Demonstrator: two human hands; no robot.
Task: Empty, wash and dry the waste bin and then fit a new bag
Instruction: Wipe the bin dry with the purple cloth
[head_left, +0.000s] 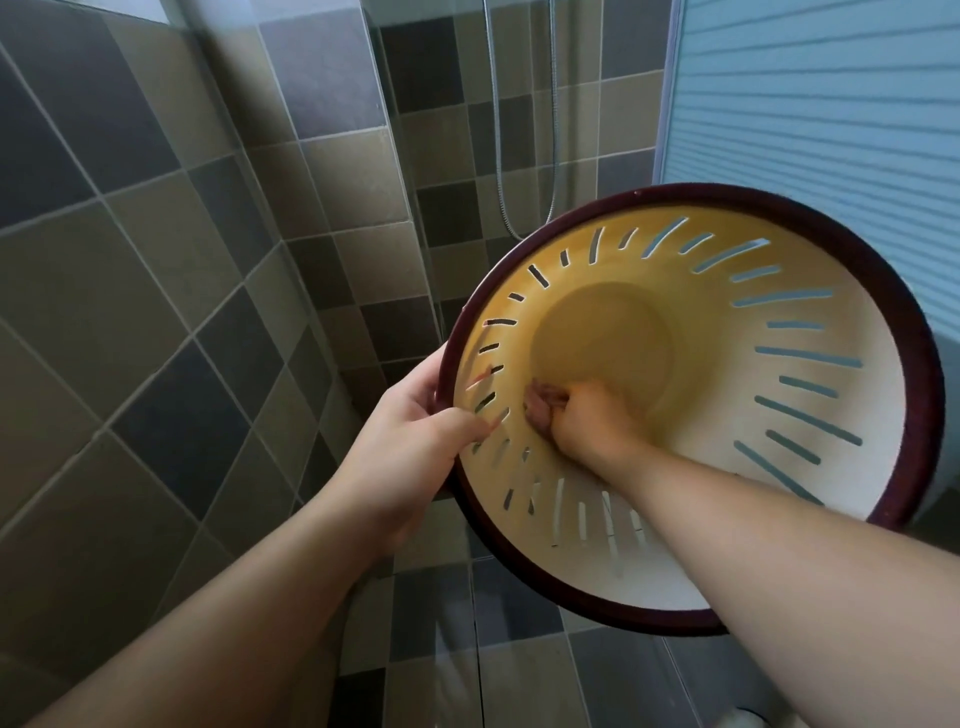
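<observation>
Here, the waste bin (737, 332) is held in the air, tipped so that its open mouth faces the camera. It is cream-yellow inside, pierced by slots running down its wall, and finished with a dark maroon rim. The left hand (410, 447) grips the bin's left rim, thumb curled over the inner edge and fingers wrapped behind the wall, where some show through the slots. The right hand (587, 421) reaches deep inside the bin, near the lower left edge of its round base, with fingers curled tightly; a small reddish-brown mass sits at the fingertips, possibly a cloth or scrubber, though the view is too blurred to say, so whether it pinches anything cannot be told. Behind the bin to its left stands a tiled wall (156, 260) of grey and brown squares. Above the bin hangs a shower hose (498, 130). A ribbed blue panel (831, 104) lies behind the bin's upper right. Below the bin is a tiled floor (519, 649).
</observation>
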